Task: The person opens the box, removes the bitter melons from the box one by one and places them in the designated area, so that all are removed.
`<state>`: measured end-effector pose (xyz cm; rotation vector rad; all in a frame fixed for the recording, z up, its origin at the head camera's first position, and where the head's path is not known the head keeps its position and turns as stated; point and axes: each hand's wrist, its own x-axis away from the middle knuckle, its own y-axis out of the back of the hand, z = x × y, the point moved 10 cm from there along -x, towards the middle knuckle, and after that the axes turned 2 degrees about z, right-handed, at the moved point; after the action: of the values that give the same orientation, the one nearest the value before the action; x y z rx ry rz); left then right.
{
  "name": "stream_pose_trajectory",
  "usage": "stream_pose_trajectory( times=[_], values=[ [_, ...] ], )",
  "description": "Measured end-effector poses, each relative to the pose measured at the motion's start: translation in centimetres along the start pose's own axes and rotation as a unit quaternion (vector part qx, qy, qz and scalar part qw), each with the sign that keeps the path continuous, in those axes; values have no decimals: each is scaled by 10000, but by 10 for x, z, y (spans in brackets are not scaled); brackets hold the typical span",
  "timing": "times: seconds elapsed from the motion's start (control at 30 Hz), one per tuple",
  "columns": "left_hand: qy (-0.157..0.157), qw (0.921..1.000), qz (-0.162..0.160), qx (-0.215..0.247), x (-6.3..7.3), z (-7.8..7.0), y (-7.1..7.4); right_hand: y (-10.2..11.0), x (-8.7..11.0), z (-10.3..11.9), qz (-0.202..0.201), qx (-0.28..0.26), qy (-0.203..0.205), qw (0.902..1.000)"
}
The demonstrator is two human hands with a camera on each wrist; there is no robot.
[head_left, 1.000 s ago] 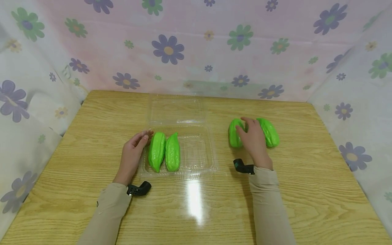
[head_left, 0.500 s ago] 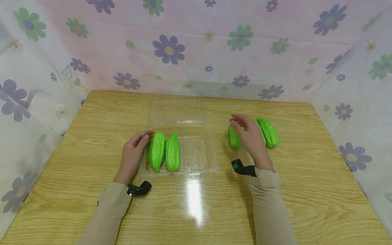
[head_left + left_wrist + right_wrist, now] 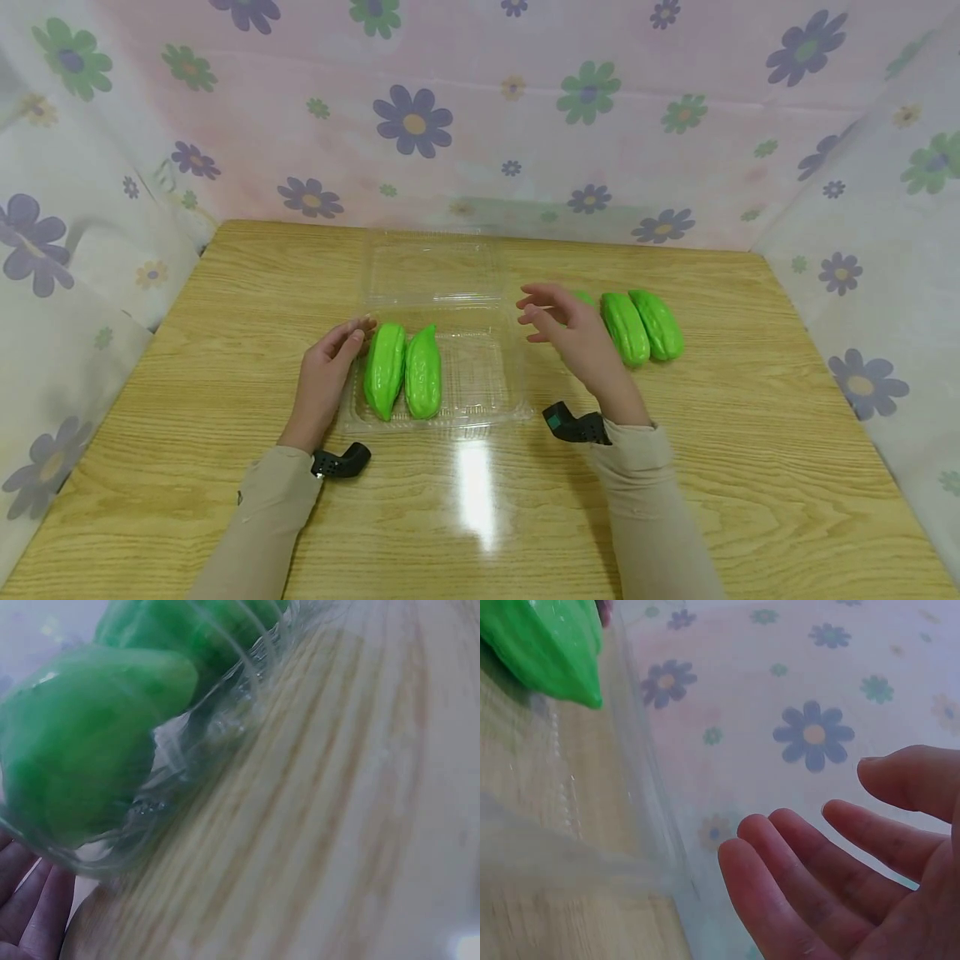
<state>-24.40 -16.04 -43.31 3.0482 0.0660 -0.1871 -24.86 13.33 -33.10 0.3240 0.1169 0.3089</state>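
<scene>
While the right hand [image 3: 577, 342] hangs in the air just right of the clear plastic tray [image 3: 517, 375], its fingers parted, gently bent and holding nothing, the left hand [image 3: 324, 375] rests at the tray's left side, fingers fairly straight and reaching along the wall; whether its thumb presses the rim I cannot tell. Closest to the left hand, just beside its fingertips, lies the first green pod [image 3: 385, 371], with the second green pod [image 3: 423, 375] next to it, both lengthwise in the tray's left half. Behind the right hand sits the third green pod [image 3: 583, 297], mostly hidden by it. Just to that hand's right, on the counter [image 3: 420, 517], the fourth green pod [image 3: 626, 329] and the fifth green pod [image 3: 657, 325] lie side by side, slightly slanted. Beyond the tray, its clear lid [image 3: 435, 271] is folded back flat toward the counter's far edge. Each wrist carries a black camera [image 3: 573, 423] beside a beige sleeve [image 3: 652, 500]. Flowered cloth [image 3: 480, 142] encloses the back and sides.
</scene>
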Motion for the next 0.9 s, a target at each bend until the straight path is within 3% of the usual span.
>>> stream_pose_trajectory(
  times=[0.27,0.5,0.67,0.9],
  values=[
    [-44,10000,0,56,1,-2,0,-28,-9,-18,456,-370,73,9982],
    [-46,10000,-2,16,0,0,0,-54,-11,-25,734,-412,-258,9961],
    [68,10000,19,-15,1,-2,0,-69,-13,-31,796,-41,-360,9962],
    [63,10000,66,-27,6,-21,-4,-77,-13,-30,605,529,-242,9965]
  ],
)
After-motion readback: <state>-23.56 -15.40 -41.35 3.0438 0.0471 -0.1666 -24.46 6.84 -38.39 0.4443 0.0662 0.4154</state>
